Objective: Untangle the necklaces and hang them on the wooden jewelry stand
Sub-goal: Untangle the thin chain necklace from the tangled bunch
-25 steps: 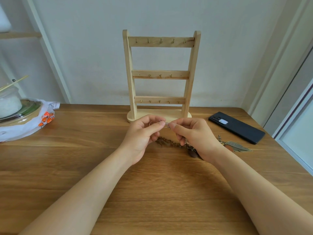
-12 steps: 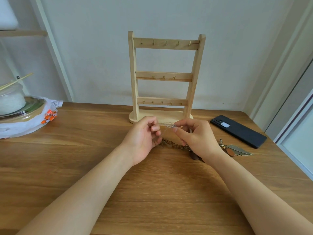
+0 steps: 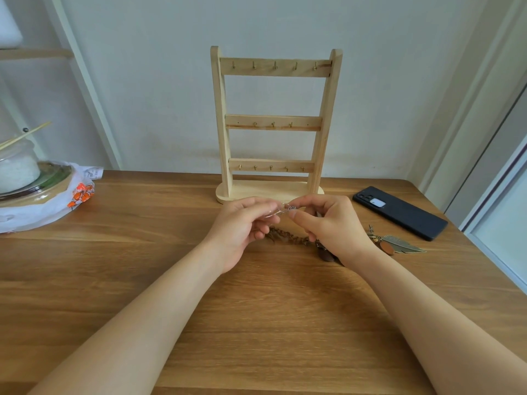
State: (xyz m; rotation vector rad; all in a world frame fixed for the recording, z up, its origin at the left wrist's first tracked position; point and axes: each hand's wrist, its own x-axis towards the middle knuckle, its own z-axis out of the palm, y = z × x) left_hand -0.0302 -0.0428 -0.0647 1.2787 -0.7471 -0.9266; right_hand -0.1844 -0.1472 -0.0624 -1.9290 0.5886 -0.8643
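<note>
Black phone (image 3: pixel 399 212), leaf pendant (image 3: pixel 400 244) beside right hand (image 3: pixel 335 225)

A wooden table (image 3: pixel 256 323) with strong grain fills the lower half of the frame, its far edge meeting a plain pale wall (image 3: pixel 159 89) at mid-height. At upper left a white slanted post (image 3: pixel 85 89) carries a wooden shelf (image 3: pixel 34 53). Down the right edge run a white door frame (image 3: pixel 470 109) and a pale panel (image 3: pixel 504 232). The light is soft and even, with faint shadows
</note>
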